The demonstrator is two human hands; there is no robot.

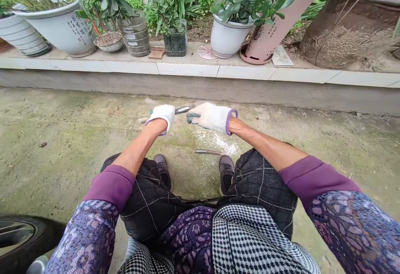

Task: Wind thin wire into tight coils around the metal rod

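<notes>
My left hand, in a white work glove with purple trim, is closed around a slim stick-like tool. A dark, partly silvery section of it sticks out to the right, and a pale wooden-looking end shows on the left; its exact kind is unclear. My right hand, in a matching glove with grey-green fingertips, is beside the tool's right end. Its fingers are bent together, and whatever they pinch is hidden. Below, a second thin stick-like piece with a silvery part lies on the ground near white powder or chips.
Along a low tiled ledge stand several potted plants, among them a white pot and a large brown pot. My shoes flank the ground before me. A vehicle tyre is at lower left.
</notes>
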